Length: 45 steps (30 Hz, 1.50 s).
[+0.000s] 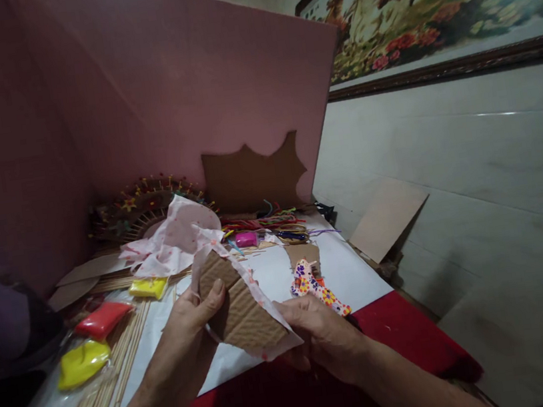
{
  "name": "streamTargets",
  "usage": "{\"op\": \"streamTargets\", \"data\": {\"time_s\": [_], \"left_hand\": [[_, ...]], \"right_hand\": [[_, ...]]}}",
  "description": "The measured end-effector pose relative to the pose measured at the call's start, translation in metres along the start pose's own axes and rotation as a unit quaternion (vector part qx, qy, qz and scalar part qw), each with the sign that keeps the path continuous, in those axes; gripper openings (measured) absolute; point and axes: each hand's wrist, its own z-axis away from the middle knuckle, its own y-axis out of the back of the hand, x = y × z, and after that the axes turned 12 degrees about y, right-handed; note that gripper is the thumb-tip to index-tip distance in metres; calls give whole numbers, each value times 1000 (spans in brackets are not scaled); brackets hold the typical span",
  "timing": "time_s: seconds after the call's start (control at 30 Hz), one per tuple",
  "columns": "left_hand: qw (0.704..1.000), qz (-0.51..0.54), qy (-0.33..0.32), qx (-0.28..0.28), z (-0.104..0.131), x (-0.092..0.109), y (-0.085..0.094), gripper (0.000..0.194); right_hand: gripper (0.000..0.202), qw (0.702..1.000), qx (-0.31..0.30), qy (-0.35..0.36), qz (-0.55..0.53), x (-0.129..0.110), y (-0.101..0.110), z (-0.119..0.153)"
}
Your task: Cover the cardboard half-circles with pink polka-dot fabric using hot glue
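Note:
Both my hands hold a piece of corrugated cardboard (237, 299), tilted above the table's front edge. White cloth or paper with small pink marks (259, 291) runs along its borders. My left hand (193, 329) grips the left side, thumb pressed on the brown face and fingers behind. At the lower right corner, my right hand (320, 335) pinches the white edge; some of its fingers are hidden. A flower-patterned glue gun (332, 297) lies just beyond my right hand. Crumpled pink-spotted white material (176, 240) rests behind the cardboard.
Thin wooden sticks (127, 348) lie at the left beside red (103, 319) and yellow (83, 365) packets. Scissors (292, 234) and coloured strands (268, 220) are at the back. A decorated fan-like piece (143, 205) and a cut cardboard sheet (252, 176) lean near the pink board (183, 74).

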Motion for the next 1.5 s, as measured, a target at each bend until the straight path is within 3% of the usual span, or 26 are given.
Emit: {"op": "streamTargets", "data": {"time_s": [0.13, 0.3, 0.43, 0.57, 0.7, 0.9, 1.13, 1.33, 1.5], "left_hand": [[1000, 4, -12, -5, 1, 0, 0, 38], [1000, 8, -18, 12, 1, 0, -2, 30], [998, 17, -34, 50, -1, -1, -1, 28], [994, 46, -37, 92, -3, 0, -2, 36], [992, 56, -40, 109, -4, -2, -4, 25], [993, 68, -18, 99, -8, -6, -3, 12], [993, 84, -3, 83, 0, -5, -10, 25], [992, 74, -13, 99, -2, -8, -7, 25], [996, 88, 0, 21, 5, -7, -11, 35]], "right_hand": [[46, 1000, 4, 26, -9, 5, -4, 0], [53, 998, 15, 62, 22, 3, 1, 1], [59, 985, 42, 140, 94, 2, 4, 11], [47, 974, 58, 156, 155, 13, -3, 17], [35, 969, 105, 179, 132, 26, -16, 8], [26, 970, 126, 180, 106, 31, -32, 2], [31, 972, 99, 184, 107, 26, -31, 6], [33, 965, 147, 177, 128, 18, -32, 1], [34, 970, 168, 157, 82, 11, -37, 1]]}}
